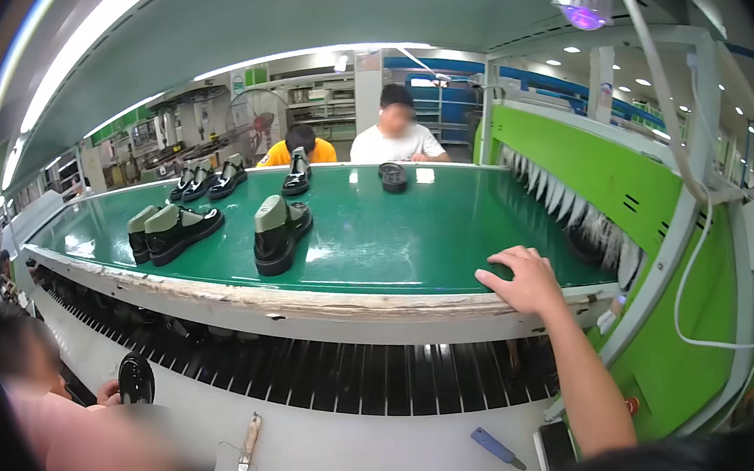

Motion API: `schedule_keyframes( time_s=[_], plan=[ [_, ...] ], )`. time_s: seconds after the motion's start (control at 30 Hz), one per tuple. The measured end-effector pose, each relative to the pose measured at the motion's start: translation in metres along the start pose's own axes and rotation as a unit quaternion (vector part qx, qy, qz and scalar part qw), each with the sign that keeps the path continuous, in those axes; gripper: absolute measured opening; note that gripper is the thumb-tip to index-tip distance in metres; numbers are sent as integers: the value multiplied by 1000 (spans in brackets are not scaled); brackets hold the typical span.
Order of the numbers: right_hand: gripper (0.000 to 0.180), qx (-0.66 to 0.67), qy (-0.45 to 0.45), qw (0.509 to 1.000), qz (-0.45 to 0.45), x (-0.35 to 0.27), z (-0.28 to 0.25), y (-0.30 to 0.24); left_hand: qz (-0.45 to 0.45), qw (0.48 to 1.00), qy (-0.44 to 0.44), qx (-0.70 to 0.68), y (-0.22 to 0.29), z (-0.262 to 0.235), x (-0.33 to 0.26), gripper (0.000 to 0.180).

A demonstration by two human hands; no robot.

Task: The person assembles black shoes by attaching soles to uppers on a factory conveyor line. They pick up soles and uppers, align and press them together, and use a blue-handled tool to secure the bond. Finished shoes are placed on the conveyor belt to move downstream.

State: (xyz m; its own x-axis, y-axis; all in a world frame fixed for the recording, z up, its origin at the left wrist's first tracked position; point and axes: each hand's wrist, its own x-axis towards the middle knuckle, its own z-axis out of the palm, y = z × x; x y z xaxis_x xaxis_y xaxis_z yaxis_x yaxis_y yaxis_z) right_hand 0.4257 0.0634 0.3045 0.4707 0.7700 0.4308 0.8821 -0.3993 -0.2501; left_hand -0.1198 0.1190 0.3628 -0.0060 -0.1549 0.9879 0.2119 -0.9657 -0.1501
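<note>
My right hand [527,281] reaches in from the lower right and rests at the near edge of the green belt [431,249]. Its fingers are apart, the thumb points left, and nothing is in it. Left of it, a black shoe [276,252] with a grey-green last inside stands on the belt. Farther left is a pair of similar shoes [184,237]. To the right of my hand, a dark rounded thing, perhaps a shoe [583,244], is partly hidden by the white strip curtain [560,194]. My left hand is out of view.
More black shoes [228,178] stand at the far side, where two people sit. At left, a person in pink holds a glossy black shoe [136,380]. Below are dark rollers [388,381], a wooden-handled tool [250,442] and a blue-handled tool [495,446]. A green machine housing [648,188] flanks the right.
</note>
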Motion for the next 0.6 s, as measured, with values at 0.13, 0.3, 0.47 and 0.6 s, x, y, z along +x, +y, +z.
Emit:
schedule_keyframes(
  time_s=[0.13, 0.3, 0.47, 0.6],
  plan=[
    [61, 8, 24, 999, -21, -4, -6, 11, -12, 999, -24, -18, 7, 23, -9, 9],
    [70, -19, 3, 1000, 7, 0, -1, 10, -22, 999, -27, -41, 13, 25, -19, 9],
    [71, -22, -4, 999, -26, 8, 5, 13, 22, 998, -12, -56, 30, 16, 2, 9],
    [71, -26, -9, 999, -27, 12, -1, 15, 89, 992, 50, -70, 60, 10, 35, 9]
  ],
)
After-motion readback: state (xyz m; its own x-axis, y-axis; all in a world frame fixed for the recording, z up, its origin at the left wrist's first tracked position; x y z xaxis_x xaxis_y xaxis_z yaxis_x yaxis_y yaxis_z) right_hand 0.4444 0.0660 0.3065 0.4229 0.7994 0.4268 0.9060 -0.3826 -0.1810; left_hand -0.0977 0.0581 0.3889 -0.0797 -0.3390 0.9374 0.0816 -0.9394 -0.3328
